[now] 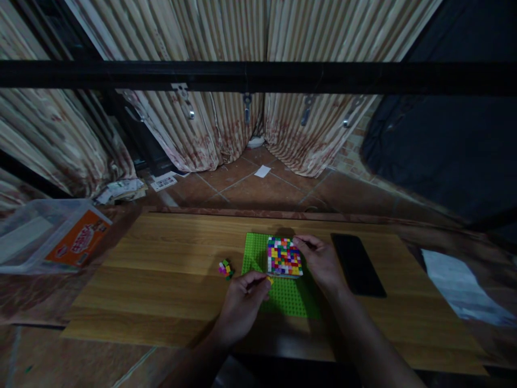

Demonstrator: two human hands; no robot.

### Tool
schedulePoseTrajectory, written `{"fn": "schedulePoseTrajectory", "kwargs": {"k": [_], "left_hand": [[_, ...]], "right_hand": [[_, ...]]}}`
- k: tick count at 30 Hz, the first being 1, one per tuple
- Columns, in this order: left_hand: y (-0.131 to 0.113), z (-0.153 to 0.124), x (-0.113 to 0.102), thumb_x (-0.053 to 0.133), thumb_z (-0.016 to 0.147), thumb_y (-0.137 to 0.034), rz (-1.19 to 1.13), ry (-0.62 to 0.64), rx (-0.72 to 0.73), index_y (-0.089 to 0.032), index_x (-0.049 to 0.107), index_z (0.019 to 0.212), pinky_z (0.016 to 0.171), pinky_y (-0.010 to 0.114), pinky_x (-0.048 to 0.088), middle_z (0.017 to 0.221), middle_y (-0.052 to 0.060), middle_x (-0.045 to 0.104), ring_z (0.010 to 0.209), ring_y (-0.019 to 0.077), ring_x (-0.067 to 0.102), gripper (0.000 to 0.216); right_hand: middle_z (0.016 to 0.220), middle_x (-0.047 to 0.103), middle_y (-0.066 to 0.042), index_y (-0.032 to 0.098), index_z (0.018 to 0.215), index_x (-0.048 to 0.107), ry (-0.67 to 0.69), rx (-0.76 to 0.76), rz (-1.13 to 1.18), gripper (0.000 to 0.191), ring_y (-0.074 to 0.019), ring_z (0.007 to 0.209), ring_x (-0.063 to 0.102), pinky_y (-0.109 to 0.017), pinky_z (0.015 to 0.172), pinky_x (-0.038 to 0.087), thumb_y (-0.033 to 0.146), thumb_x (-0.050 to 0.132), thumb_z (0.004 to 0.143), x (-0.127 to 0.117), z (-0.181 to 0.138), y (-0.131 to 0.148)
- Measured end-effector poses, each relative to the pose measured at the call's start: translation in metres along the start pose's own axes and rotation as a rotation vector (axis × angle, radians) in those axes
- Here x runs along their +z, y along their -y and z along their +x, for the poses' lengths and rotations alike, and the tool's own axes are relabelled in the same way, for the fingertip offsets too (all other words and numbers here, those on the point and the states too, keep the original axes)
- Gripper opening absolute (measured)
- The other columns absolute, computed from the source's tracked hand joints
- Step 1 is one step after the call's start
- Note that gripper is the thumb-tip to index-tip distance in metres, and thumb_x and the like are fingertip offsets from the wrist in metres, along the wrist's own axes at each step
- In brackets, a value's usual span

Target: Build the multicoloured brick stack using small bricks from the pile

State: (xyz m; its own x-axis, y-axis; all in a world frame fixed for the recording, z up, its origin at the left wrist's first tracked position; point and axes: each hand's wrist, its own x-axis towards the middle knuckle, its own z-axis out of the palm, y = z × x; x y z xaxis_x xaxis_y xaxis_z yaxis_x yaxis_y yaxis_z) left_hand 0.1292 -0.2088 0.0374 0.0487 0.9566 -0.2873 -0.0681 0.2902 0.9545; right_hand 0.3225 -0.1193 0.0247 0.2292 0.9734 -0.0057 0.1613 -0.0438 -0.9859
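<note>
On a green studded baseplate stands a block built of small multicoloured toy bricks, its top a mix of red, yellow, white, purple and green. My right hand is closed at the block's far right corner, thumb and fingertips against it. Just off the block's near left corner, my left hand pinches a small yellow brick between thumb and forefinger. A little heap of loose bricks in pink, yellow and green lies on the wood, left of the baseplate.
A black phone-like slab lies on the wooden table to the right. Beyond the right edge is a white paper sheet. A clear plastic bin with an orange label stands at the left. A dark bar crosses the view in front of curtains.
</note>
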Motion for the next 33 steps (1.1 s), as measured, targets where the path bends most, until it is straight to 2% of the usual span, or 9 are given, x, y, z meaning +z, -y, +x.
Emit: {"fn": "schedulePoseTrajectory", "kwargs": {"k": [7,11,14,15,16,19,23,28,33], "left_hand": [[0.002,0.001,0.007,0.073,0.075,-0.048,-0.026,-0.002,0.005,-0.018,0.075,0.087,0.066,0.026,0.051,0.079,0.003,0.069,0.07,0.0149,0.061,0.032],[0.001,-0.003,0.015,0.076,0.071,-0.05,-0.082,0.001,-0.039,-0.018,0.074,0.087,0.063,0.025,0.05,0.073,0.0,0.066,0.064,0.0126,0.058,0.035],[0.0,-0.008,0.018,0.078,0.068,-0.05,-0.156,-0.004,-0.068,-0.018,0.073,0.081,0.061,0.024,0.048,0.069,-0.001,0.063,0.061,0.0107,0.056,0.035],[-0.001,-0.01,0.018,0.078,0.067,-0.05,-0.175,-0.008,-0.076,-0.017,0.073,0.08,0.06,0.024,0.048,0.069,-0.001,0.064,0.06,0.0105,0.056,0.035],[-0.002,-0.011,0.018,0.078,0.067,-0.05,-0.19,-0.013,-0.085,-0.017,0.073,0.079,0.059,0.024,0.047,0.07,0.0,0.065,0.059,0.0104,0.057,0.036],[-0.003,-0.012,0.019,0.079,0.066,-0.052,-0.215,-0.038,-0.103,-0.015,0.073,0.08,0.057,0.024,0.046,0.071,0.002,0.067,0.057,0.0103,0.057,0.04],[-0.005,-0.013,0.023,0.079,0.067,-0.05,-0.212,-0.015,-0.061,-0.014,0.076,0.087,0.058,0.025,0.047,0.068,0.003,0.068,0.057,0.0116,0.058,0.041],[-0.007,-0.017,0.03,0.079,0.068,-0.049,-0.18,0.012,-0.07,-0.015,0.078,0.091,0.058,0.026,0.049,0.072,0.006,0.072,0.058,0.0129,0.06,0.041],[-0.006,-0.016,0.025,0.078,0.068,-0.049,-0.141,-0.041,-0.026,-0.017,0.077,0.09,0.059,0.026,0.051,0.082,0.006,0.074,0.061,0.013,0.061,0.039]], "right_hand": [[0.084,0.078,-0.009,0.018,0.08,0.078,0.01,-0.039,-0.054,0.043,-0.0248,0.078,0.071,-0.037,0.074,0.055,0.059,0.076,0.067,-0.001,0.004,-0.004],[0.089,0.077,-0.01,0.017,0.086,0.078,0.004,-0.083,-0.117,0.043,-0.0245,0.078,0.07,-0.037,0.072,0.054,0.057,0.075,0.07,-0.007,-0.001,0.008],[0.096,0.076,-0.009,0.02,0.091,0.078,-0.079,-0.226,-0.196,0.037,-0.0249,0.087,0.069,-0.036,0.076,0.054,0.054,0.066,0.083,-0.011,-0.022,0.022],[0.097,0.075,-0.009,0.021,0.092,0.077,-0.062,-0.275,-0.2,0.035,-0.0246,0.091,0.069,-0.036,0.078,0.054,0.052,0.062,0.087,-0.011,-0.033,0.026],[0.095,0.075,-0.008,0.022,0.09,0.077,-0.04,-0.31,-0.196,0.032,-0.0239,0.091,0.069,-0.035,0.079,0.054,0.049,0.06,0.09,-0.012,-0.045,0.029],[0.097,0.074,-0.005,0.025,0.099,0.077,0.166,-0.32,-0.21,0.023,-0.0222,0.091,0.069,-0.034,0.082,0.054,0.041,0.062,0.092,-0.01,-0.081,0.033],[0.104,0.073,-0.005,0.028,0.106,0.075,0.236,-0.318,-0.172,0.02,-0.0215,0.097,0.069,-0.034,0.085,0.054,0.033,0.059,0.094,-0.003,-0.112,0.026],[0.098,0.074,-0.004,0.03,0.103,0.076,0.197,-0.289,-0.133,0.02,-0.0206,0.094,0.07,-0.033,0.083,0.055,0.032,0.058,0.095,-0.005,-0.119,0.02],[0.093,0.074,-0.006,0.025,0.093,0.077,0.002,-0.252,-0.181,0.02,-0.0225,0.088,0.069,-0.033,0.076,0.055,0.039,0.064,0.088,-0.021,-0.087,0.018]]}}
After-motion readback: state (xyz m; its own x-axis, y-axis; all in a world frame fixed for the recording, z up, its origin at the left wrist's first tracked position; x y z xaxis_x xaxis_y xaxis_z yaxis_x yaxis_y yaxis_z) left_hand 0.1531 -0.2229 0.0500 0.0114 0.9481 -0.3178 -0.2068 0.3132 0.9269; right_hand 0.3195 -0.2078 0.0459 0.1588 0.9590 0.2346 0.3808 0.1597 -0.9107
